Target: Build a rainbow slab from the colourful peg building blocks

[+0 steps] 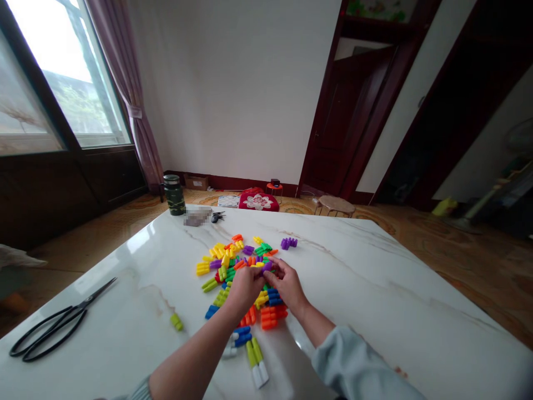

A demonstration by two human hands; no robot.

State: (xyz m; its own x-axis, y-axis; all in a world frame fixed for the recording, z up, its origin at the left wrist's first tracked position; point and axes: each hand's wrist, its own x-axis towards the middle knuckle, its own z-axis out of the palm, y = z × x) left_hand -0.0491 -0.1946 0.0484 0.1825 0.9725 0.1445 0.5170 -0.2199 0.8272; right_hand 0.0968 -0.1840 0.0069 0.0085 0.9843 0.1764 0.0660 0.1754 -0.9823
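Note:
My left hand and my right hand meet over a heap of coloured plastic building blocks. Between their fingertips is a purple building block, gripped from both sides and partly hidden by the fingers. Around and under the hands lie yellow blocks, an orange block, green blocks and blue blocks. Apart from the heap, another purple block rests behind my right hand. Lime-and-white joined pieces lie in front, and a small lime block sits off to the left.
Long black-handled scissors lie at the left of the white marble-patterned table. At the far left corner stand a camouflage-patterned bottle, a blurred item and keys. Beyond the table are a round stool and a red cushioned seat.

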